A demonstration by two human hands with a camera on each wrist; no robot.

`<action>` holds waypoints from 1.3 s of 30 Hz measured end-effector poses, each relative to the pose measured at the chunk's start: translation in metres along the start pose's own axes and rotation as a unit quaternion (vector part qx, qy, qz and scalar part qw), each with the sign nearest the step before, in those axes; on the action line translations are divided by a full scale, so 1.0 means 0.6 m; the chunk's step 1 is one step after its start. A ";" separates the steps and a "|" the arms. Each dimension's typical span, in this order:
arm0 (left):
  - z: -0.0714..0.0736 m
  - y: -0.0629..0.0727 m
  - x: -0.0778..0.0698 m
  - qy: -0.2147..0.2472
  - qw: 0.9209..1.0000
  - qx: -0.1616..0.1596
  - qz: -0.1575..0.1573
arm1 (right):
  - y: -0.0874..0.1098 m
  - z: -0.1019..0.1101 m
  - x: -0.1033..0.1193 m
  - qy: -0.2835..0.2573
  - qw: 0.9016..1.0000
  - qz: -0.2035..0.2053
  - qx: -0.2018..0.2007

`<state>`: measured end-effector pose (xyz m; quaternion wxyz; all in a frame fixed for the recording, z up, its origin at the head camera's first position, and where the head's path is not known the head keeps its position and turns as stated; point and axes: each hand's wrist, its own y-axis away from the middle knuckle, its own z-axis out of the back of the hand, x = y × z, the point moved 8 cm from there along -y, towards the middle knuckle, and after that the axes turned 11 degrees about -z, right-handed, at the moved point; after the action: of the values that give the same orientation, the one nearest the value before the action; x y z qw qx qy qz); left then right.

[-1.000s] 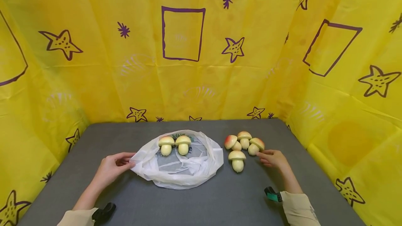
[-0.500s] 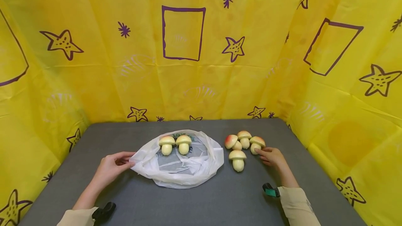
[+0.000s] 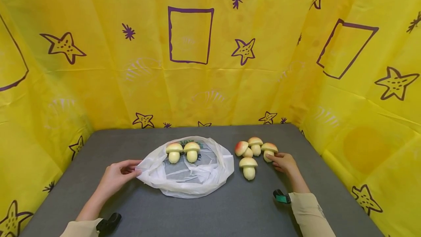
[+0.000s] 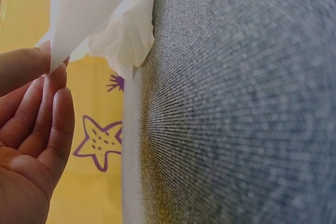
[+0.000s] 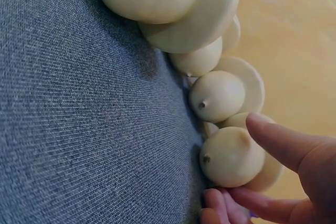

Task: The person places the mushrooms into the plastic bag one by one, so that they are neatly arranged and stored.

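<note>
My left hand (image 3: 116, 176) pinches the left rim of a white plastic bag (image 3: 184, 189) lying with its mouth spread open. In the left wrist view, the bag's thin edge (image 4: 71, 22) is caught between thumb and fingertips. Two toy mushrooms (image 3: 174, 153) sit side by side at the bag's far part. At the right, my right hand (image 3: 285, 164) holds the stem of the rightmost toy mushroom (image 3: 269, 147). The right wrist view has the thumb on one side of that mushroom (image 5: 231, 158) and the fingers on the other. It still stands at table level.
Three more toy mushrooms are close by: one with a red cap (image 3: 241, 148), one behind (image 3: 255, 145), and one nearer (image 3: 248, 169). The grey cloth-covered table (image 3: 197, 217) is enclosed by yellow patterned curtains (image 3: 210, 94).
My right hand has moved slightly left and away from me, its thumb coming onto the rightmost mushroom's stem. That mushroom has tilted more upright. My left hand and the bag stay put.
</note>
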<state>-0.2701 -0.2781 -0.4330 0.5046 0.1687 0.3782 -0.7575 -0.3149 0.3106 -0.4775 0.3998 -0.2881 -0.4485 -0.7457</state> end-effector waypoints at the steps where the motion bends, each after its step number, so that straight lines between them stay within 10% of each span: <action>1: 0.000 0.000 0.000 0.000 1.000 0.000 0.001 | -0.002 0.000 0.000 -0.001 1.000 0.000 0.000; 39: 0.002 -0.001 -0.013 0.001 1.000 -0.008 -0.011 | 0.012 0.010 0.002 -0.025 0.999 0.020 0.009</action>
<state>-0.2670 -0.2739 -0.4272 0.4973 0.1607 0.3867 -0.7598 -0.3090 0.3137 -0.4708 0.4057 -0.3121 -0.4596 -0.7258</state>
